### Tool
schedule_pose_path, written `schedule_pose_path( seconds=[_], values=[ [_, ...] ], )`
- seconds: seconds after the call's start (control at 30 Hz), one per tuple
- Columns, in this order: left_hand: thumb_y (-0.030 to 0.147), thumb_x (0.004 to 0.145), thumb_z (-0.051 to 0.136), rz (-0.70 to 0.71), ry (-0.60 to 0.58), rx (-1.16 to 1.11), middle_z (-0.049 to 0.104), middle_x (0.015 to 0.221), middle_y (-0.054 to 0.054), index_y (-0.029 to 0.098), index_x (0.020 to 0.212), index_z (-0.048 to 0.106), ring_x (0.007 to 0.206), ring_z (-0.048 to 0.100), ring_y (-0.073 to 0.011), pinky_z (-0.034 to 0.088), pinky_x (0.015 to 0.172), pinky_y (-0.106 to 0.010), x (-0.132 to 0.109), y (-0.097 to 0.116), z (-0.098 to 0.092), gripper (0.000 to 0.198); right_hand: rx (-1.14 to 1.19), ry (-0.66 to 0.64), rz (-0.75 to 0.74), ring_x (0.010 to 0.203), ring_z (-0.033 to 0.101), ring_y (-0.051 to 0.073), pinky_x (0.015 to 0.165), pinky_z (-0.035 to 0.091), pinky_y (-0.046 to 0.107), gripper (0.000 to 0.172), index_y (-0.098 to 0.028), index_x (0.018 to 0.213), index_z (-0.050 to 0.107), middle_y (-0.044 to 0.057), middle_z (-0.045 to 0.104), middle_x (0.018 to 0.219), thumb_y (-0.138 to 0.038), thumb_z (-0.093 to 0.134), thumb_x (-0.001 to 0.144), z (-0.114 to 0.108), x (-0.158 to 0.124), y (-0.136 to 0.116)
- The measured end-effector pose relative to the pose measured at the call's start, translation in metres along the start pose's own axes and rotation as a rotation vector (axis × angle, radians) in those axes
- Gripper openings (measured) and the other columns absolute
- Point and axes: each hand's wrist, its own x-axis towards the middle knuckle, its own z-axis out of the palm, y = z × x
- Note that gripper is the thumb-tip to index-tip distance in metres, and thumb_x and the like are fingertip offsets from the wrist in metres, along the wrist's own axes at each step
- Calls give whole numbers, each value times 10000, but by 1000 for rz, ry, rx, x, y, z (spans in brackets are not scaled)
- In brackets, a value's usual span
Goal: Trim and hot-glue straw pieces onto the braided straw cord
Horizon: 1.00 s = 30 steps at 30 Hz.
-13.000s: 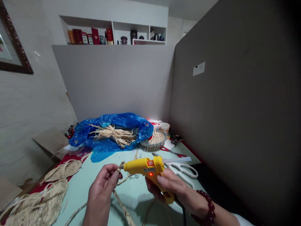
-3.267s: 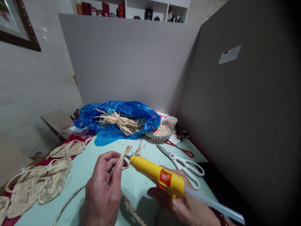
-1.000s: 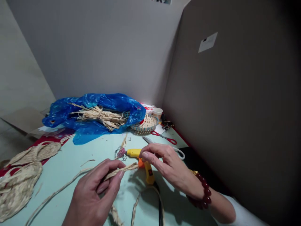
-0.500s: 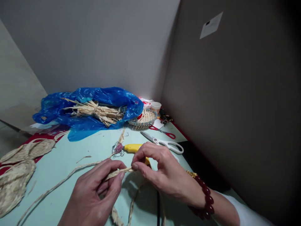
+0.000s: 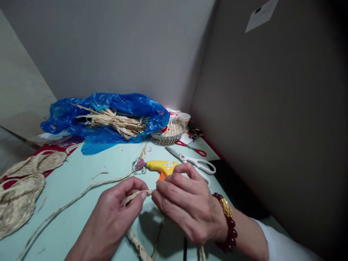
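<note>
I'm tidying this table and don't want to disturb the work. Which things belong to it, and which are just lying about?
Likely part of the work:
fibre strand, held between left hand and right hand
yellow glue gun, lying by the right hand
fibre bundle in the blue bag, similarly coloured

Seemingly just lying about, untouched:
white-handled scissors
red-handled scissors
paper cup
woven basket

Head view, forward and down, near tabletop (image 5: 108, 159)

Plain grey panel (image 5: 122, 47) right across the back, and it meets a darker panel (image 5: 258, 90) on the right, white label (image 5: 262, 15) up high! Pale wall (image 5: 19, 69) at left, light green desk (image 5: 70, 177) below, far right in deep shadow.
</note>
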Motion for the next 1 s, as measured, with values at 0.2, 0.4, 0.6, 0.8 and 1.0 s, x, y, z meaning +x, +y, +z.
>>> schedule_pose_path(
  seconds=[0.2,0.4,0.6,0.8,1.0],
  values=[
    [468,818,606,-89,-90,-72,480,664,46,185,795,598,592,374,-121,327,527,-239,4,-3,-6,284,6,-47,-139,676,590,177,686,467,395,179,-28,859,694,108,732,809,-39,516,881,2,1,8],
    [492,860,578,-96,-95,-127,387,632,71,188,840,590,564,300,-112,237,506,-247,6,-6,-6,306,26,-127,-147,741,625,196,795,513,415,196,-23,954,692,110,740,852,-59,504,916,3,-1,13],
    [490,849,604,-96,-75,-161,347,625,80,192,848,584,553,259,-108,184,502,-255,4,-12,-7,299,33,-124,-127,777,642,194,815,516,385,187,-18,1011,666,122,745,898,-52,498,935,4,-3,17],
    [481,834,617,-46,-44,-140,401,603,75,196,797,600,555,310,-108,237,509,-235,3,-5,-6,288,182,-77,146,827,587,205,778,484,384,132,-114,1046,647,93,732,936,-168,568,956,9,-3,11],
    [452,787,667,26,98,-139,544,641,44,207,765,614,625,427,-137,332,557,-235,-2,2,4,252,437,-110,491,828,598,188,756,483,320,109,-143,1031,606,79,701,917,-181,579,933,11,-3,-1]
  ],
)
